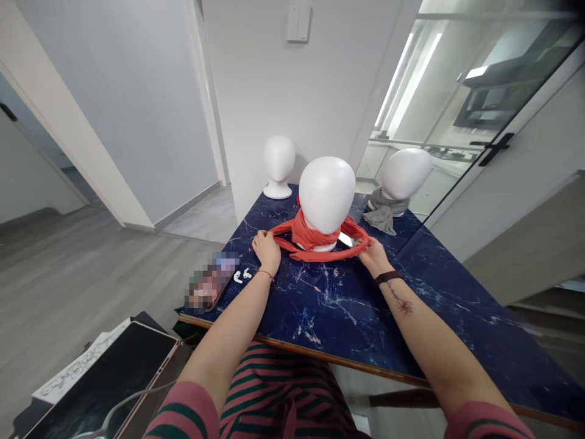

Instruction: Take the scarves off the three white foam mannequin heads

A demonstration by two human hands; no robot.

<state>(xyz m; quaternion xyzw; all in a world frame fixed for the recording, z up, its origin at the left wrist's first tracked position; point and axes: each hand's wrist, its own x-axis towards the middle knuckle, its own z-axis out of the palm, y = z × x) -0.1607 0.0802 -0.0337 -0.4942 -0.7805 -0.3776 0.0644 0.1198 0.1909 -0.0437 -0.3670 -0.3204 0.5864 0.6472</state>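
Note:
In the middle of the table stands a white mannequin head (327, 192). An orange-red scarf (307, 234) is wrapped round its neck, with a loose loop of it spread out in front and to both sides. My left hand (267, 251) is closed on the loop's left side. At the right side, my right hand (373, 255) pinches the scarf between thumb and fingers. A small bright white patch shows inside the loop by the right hand; I cannot tell what it is.
A bare white mannequin head (279, 161) stands at the back left. Another mannequin head (406, 172) at the back right wears a grey scarf (382, 210). A phone (211, 283) and white earbuds (242, 275) lie at the left edge of the blue marbled table (315, 317).

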